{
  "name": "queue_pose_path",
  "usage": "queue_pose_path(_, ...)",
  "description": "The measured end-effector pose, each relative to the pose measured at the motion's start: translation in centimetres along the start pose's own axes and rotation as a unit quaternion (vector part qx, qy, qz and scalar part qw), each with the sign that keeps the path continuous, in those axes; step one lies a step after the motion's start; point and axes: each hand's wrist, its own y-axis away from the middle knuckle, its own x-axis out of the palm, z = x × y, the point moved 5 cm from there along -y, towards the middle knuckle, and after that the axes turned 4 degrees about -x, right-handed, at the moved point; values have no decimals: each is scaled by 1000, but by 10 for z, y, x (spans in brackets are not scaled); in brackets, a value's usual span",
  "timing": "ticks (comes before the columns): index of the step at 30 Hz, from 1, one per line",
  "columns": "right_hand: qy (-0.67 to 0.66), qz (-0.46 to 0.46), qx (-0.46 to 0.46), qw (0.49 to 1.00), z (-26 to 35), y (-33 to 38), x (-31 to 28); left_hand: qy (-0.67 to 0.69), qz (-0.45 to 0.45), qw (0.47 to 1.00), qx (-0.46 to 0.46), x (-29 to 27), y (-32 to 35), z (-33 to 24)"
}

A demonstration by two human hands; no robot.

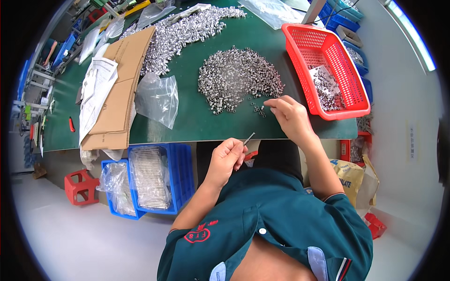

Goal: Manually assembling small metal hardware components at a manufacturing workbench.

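"Where's the metal rod [250, 138]?"
"Clamped in the fingers of the left hand [227, 157], by the table [197, 130] edge."
"And the right hand [292, 118]?"
"Beside loose metal pieces [257, 109]; whether its fingers pinch one, I can't tell."

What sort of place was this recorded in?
Probably a factory workshop or parts-sorting station: loose piles of small metal parts cover areas of a green-topped workbench, a red perforated basket holds more, and blue crates stand below.
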Motion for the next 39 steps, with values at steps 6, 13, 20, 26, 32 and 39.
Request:
queue_pose_path(6, 26, 28, -69, 997, -6, -7, 11, -12, -22, 1000, -11, -3, 1, 3)
queue_pose_path(13, 58, 22, -67, 996, -9, -7, 9, -9, -34, 999, -14, -4, -1, 2)
queue_pose_path(20, 97, -1, 1, 995, -15, 4, 7, -20, -22, 1000, -8, -3, -3, 4)
queue_pose_path(26, 75, -11, 0, 997, -8, 6, 6, -26, -36, 999, 7, -2, -2, 2)
queue_pose_path(32, -534, 105, 274, 793, 4, 27, 27, -85, -44, 995, 31, -2, -1, 1)
queue_pose_path(39, -676, 149, 351, 630, 6, 44, 50, -149, -44, 986, 55, 0, 2, -1)
